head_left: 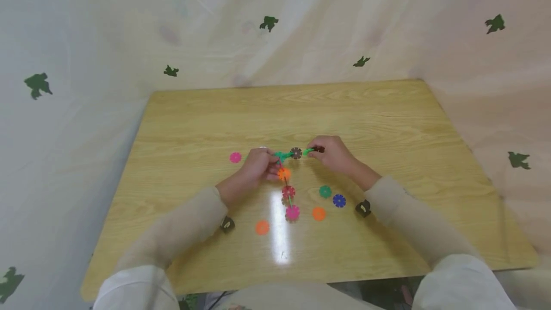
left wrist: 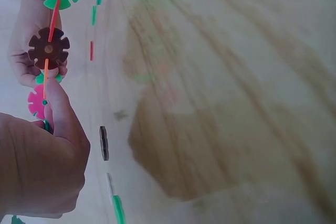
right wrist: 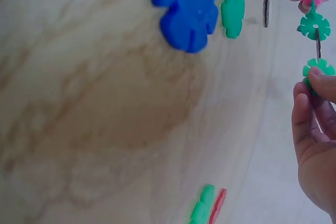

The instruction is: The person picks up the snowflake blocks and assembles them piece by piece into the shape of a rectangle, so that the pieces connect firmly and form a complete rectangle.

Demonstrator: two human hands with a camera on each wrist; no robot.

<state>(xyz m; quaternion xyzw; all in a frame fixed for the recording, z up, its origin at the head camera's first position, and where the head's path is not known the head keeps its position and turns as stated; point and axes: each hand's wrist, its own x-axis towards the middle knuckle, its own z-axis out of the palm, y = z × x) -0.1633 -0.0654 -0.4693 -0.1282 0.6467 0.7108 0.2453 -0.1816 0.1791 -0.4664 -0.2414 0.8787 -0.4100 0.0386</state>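
The left hand pinches the left end of a chain of interlocking plastic snowflake discs, fingers curled around a green disc there. The right hand pinches the right end, fingertips closed on a green disc with a dark piece just at its tips. Between the hands, at the 12 o'clock end of the build, sits a brown disc. From the left hand's grip a second arm of the chain runs toward 6 o'clock: an orange disc, then a red disc, then a magenta disc, so the assembly lies near the middle of the wooden table.

Judging by this, the build is well along, with roughly seven pieces joined. Loose discs remain: a pink one at 9 o'clock of the left hand, a green and a blue at 5 o'clock of the right hand, plus two orange ones nearer the person.

The exact joint under each hand's fingers is hidden, and the wrist views are blurred and crop the chain, so whether the dark piece is already seated cannot be told
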